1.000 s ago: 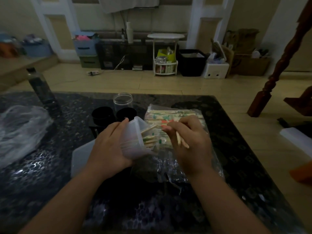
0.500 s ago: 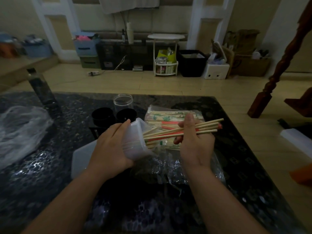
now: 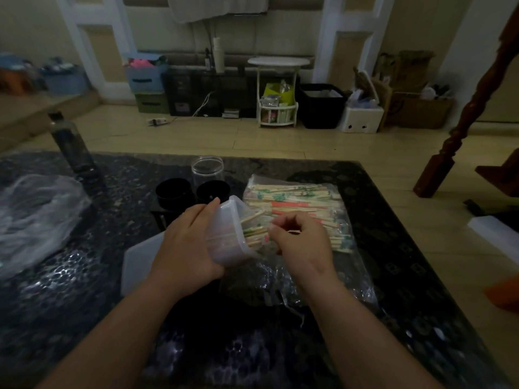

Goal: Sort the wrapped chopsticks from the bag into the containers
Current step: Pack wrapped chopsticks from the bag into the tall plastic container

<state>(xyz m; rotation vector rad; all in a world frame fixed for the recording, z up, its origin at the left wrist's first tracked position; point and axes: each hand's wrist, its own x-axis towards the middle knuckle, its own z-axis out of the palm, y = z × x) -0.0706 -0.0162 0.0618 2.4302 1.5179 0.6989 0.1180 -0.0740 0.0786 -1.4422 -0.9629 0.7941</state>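
Note:
My left hand (image 3: 186,242) grips a translucent plastic container (image 3: 229,234), tilted with its mouth to the right and chopstick ends (image 3: 254,233) sticking out of it. My right hand (image 3: 302,244) is at the container's mouth with its fingers curled at those ends; whether it pinches any I cannot tell. Behind the hands lies a clear bag (image 3: 297,206) full of wrapped chopsticks with green and red print.
Two black cups (image 3: 174,192) (image 3: 213,190) and a clear jar (image 3: 207,169) stand behind the container. A white lid (image 3: 140,262) lies under my left hand. A crumpled plastic bag (image 3: 36,214) and a dark bottle (image 3: 71,147) sit left on the dark table (image 3: 252,346).
Half a second ago my right hand held a bundle of chopsticks across the container's mouth. Now the bundle is inside the container and the hand sits at its opening.

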